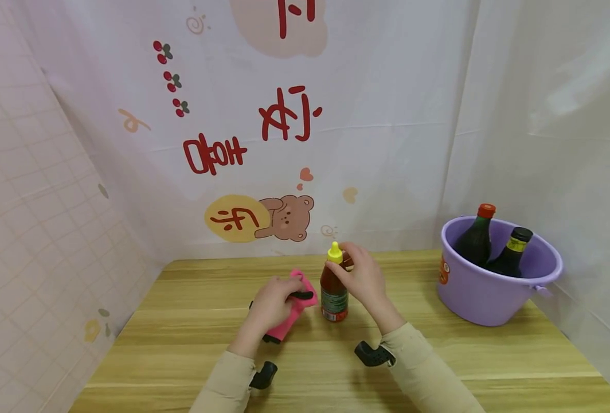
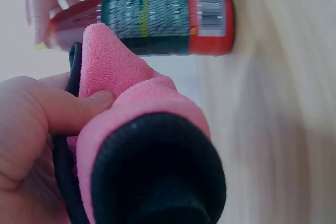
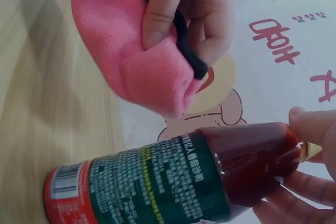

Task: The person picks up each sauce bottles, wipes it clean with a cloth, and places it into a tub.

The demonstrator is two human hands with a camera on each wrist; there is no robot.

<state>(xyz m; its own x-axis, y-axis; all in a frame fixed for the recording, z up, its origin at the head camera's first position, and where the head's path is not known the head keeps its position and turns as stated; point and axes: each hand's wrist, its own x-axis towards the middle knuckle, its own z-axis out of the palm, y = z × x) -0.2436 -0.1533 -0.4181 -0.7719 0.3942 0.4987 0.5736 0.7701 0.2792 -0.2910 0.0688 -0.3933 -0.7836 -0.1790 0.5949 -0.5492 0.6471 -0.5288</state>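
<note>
A sauce bottle [image 1: 334, 291] with a yellow nozzle cap, dark red contents and a green label stands upright on the wooden table. My right hand [image 1: 363, 276] grips it around the neck and shoulder, just below the cap, as the right wrist view shows. My left hand [image 1: 273, 304] pinches a folded pink cloth [image 2: 118, 66] with black edging between thumb and fingers. In the head view the cloth is just left of the bottle. The right wrist view has the folded cloth [image 3: 131, 51] close beside the bottle's label [image 3: 152, 182].
A purple bucket [image 1: 483, 298] stands at the right of the table [image 1: 191, 344]. Inside it lean a bottle with a red cap [image 1: 477, 235] and one with a black cap [image 1: 512, 252]. A white printed curtain [image 1: 387, 143] hangs behind.
</note>
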